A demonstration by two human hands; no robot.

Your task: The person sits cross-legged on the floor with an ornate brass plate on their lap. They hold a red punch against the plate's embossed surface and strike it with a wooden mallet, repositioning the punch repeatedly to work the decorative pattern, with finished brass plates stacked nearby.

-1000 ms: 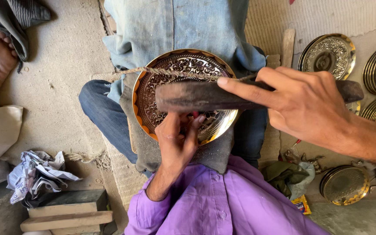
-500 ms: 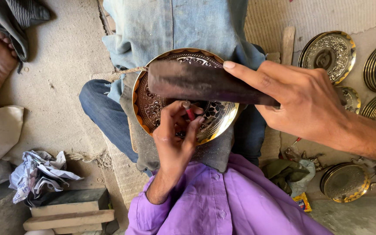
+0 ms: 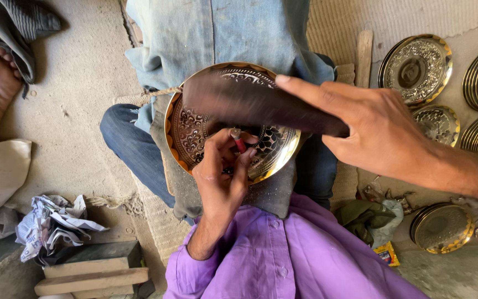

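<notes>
While our left hand pinches the small punch upright on the engraved brass plate in our lap, our right hand, at 3 o'clock, grips the dark mallet (blurred), poised above it for striking.

Glossy embossed brass plate, matt, blurred, perhaps wooden mallet

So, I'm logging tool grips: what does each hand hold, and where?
Left hand pinches a punch by its shaft, just below the top. Right hand grips a blurred dark mallet at its handle end.
</notes>
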